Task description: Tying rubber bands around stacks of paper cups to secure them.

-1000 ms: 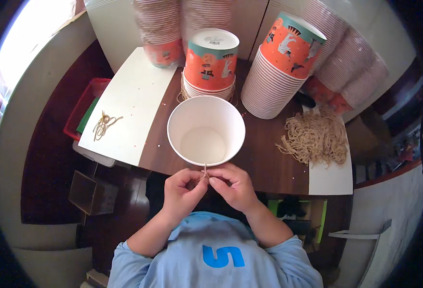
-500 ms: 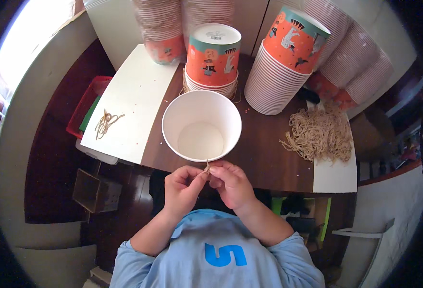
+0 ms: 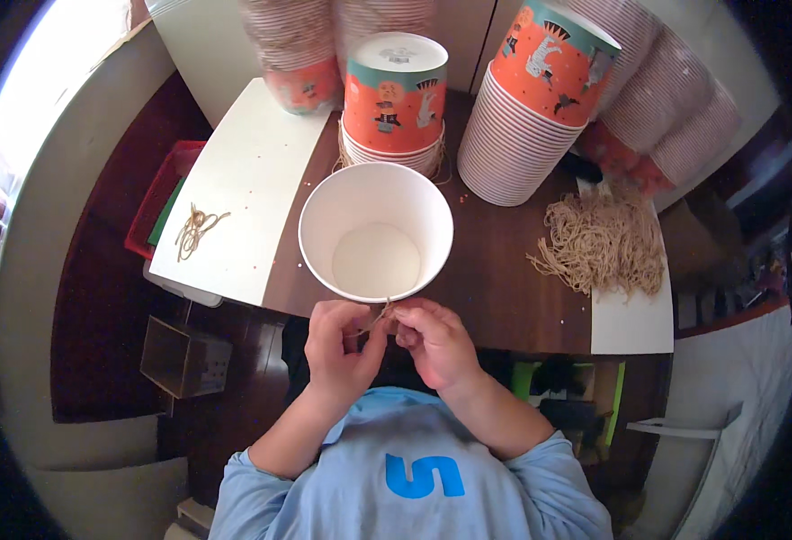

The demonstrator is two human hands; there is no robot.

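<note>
Head view. Both forearms rise from blue sleeves at the lower edge, elbows bent outward, and converge at the near rim of an open white bucket point(image 3: 375, 200) standing on the brown part of the table point(image 3: 495, 279). The left hand point(image 3: 333, 349) is upright, its forefinger bent and its thumb pointing up, with a narrow gap between them. A thin cord point(image 3: 379, 317) crosses that gap; whether the left fingertips grip it cannot be told. The right hand point(image 3: 441, 344) is turned inward, thumb and forefinger pinched together on the cord, the other fingers curled beneath. The cord lies between the two hands, just at the bucket's near rim; whether it is attached to the bucket cannot be made out.

The fingers hide part of the cord, and its ends are hard to follow. The bucket's outer wall is mostly out of sight. Behind it, an upside-down bucket stack point(image 3: 394, 112) is partly covered by its rim. The wrapped stacks point(image 3: 292, 45) at the back are cut off above. A heap of cord point(image 3: 603, 241) lies at right, its single strands indistinct.
</note>
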